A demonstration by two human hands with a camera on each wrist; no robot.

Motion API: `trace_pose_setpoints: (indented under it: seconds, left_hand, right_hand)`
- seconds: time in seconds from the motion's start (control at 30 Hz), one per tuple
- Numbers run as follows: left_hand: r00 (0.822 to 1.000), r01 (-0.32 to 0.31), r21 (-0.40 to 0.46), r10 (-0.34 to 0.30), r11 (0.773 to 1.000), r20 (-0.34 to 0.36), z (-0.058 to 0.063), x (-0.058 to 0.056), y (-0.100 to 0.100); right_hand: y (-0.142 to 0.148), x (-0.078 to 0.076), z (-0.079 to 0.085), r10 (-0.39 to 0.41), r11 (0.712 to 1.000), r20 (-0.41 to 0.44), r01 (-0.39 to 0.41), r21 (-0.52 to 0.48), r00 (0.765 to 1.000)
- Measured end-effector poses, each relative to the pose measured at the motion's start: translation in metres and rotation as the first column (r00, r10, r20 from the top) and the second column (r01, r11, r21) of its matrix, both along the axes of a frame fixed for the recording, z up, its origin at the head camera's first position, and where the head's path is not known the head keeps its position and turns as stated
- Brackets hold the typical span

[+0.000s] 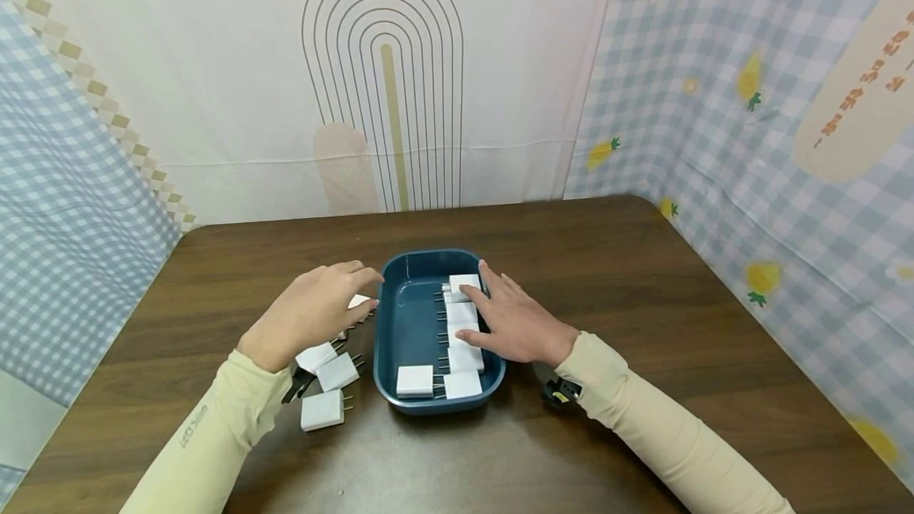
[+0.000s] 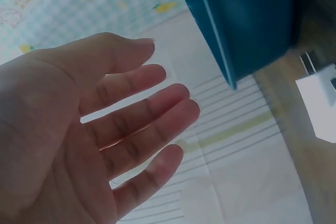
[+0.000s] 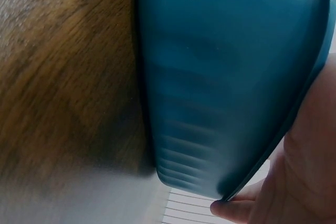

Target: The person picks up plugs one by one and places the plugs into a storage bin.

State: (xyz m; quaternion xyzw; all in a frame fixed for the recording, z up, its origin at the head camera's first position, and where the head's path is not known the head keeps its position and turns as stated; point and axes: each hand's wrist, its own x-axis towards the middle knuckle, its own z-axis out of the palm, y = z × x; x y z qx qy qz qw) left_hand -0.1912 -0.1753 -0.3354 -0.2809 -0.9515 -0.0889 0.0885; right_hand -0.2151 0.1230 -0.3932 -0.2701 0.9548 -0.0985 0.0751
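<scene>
A blue tray (image 1: 410, 331) sits mid-table, holding white plug adapters. Several stand in a column along its right side, including one adapter (image 1: 462, 385) at the near end with its prongs toward another adapter (image 1: 415, 381). My right hand (image 1: 517, 320) reaches over the right rim, thumb and fingers spread above the column, fingertips right at the adapters. In the right wrist view, that hand (image 3: 310, 150) lies along the rim beside the tray's outer wall (image 3: 220, 66). By the left rim hovers my left hand (image 1: 317, 304); the left wrist view shows its palm (image 2: 105, 124) bare, fingers loosely bent.
Left of the tray, partly under my left forearm, lie several loose adapters, among them a near one (image 1: 323, 410) and one (image 1: 338, 372) behind it. The wooden table (image 1: 607, 260) ends at a patterned cloth backdrop (image 1: 514, 101). Dark wrist straps show at both sleeves.
</scene>
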Motion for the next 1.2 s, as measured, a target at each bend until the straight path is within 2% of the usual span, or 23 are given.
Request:
trace_pose_setpoints:
  seconds: [0.33, 0.63, 0.87, 1.2]
  left_hand:
    - [0.998, -0.019, 0.014, 0.019, 1.000, 0.056, -0.009, -0.011, -0.011]
    - [0.997, -0.025, -0.061, 0.029, 0.998, 0.076, -0.021, -0.020, -0.018]
    - [0.990, -0.063, -0.108, 0.076, 0.992, 0.120, -0.031, -0.024, -0.021]
    - [0.974, -0.082, -0.111, 0.103, 0.990, 0.202, -0.039, -0.029, -0.020]
  right_hand:
    - [0.000, 0.000, 0.000, -0.005, 1.000, 0.009, 0.005, -0.009, 1.000]
    - [0.000, 0.000, 0.000, -0.004, 1.000, 0.008, 0.004, -0.012, 1.000]
    - [0.001, 0.001, 0.000, 0.004, 1.000, -0.045, -0.003, 0.006, 0.999]
    - [0.002, 0.002, 0.000, 0.009, 1.000, -0.101, -0.007, 0.022, 0.995]
